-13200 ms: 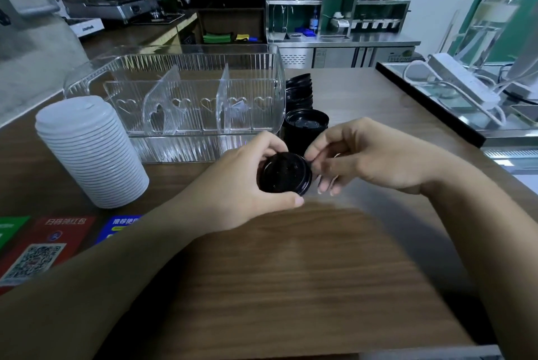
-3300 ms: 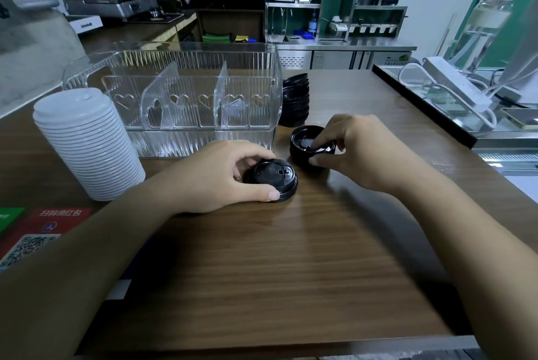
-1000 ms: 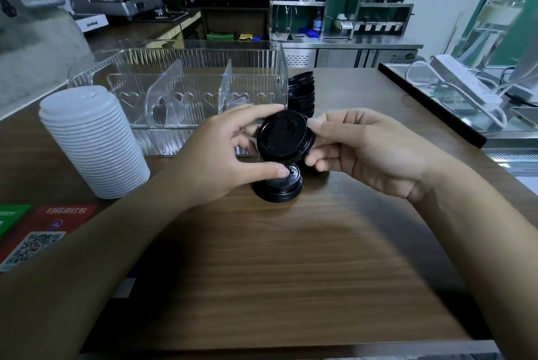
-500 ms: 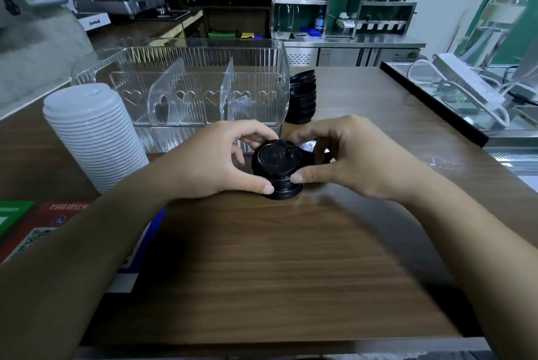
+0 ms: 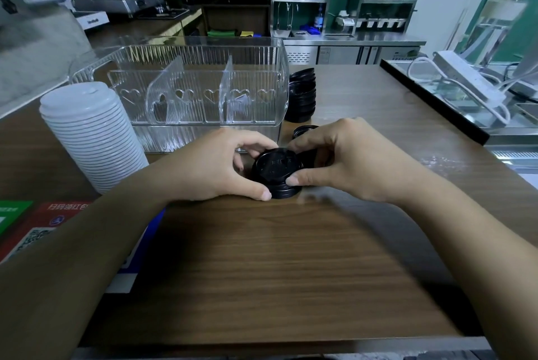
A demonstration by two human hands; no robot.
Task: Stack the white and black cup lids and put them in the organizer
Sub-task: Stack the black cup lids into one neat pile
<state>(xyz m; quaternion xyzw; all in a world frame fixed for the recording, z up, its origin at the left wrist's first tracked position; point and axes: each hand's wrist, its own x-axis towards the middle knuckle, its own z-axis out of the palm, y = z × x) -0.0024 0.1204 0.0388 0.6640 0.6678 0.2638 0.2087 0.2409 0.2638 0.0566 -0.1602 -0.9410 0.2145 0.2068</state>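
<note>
A short stack of black lids (image 5: 276, 173) is standing on the wooden counter (image 5: 262, 266), just in front of the right end of the clear organizer (image 5: 198, 89). The stack is held from both sides. The left hand (image 5: 215, 167) is curled around its left side, with the thumb at the base near the counter and the fingers bent over the far edge. The right hand (image 5: 343, 158) is gripping the right side, with the thumb pressed against the front of the upper lid and the fingers wrapped behind it.

A single black lid (image 5: 304, 130) is seen on the counter just behind the right hand, partly hidden by the fingers. Further back, a taller stack of black lids (image 5: 301, 97) is placed beside the right wall of the organizer. The organizer is divided by two clear partitions, and no lids are seen inside its compartments. A tall stack of white lids (image 5: 93, 138) is standing to the left, near the front left corner of the organizer. Coloured cards (image 5: 43, 220) are lying on the counter at the left edge, partly covered by the left forearm.
</note>
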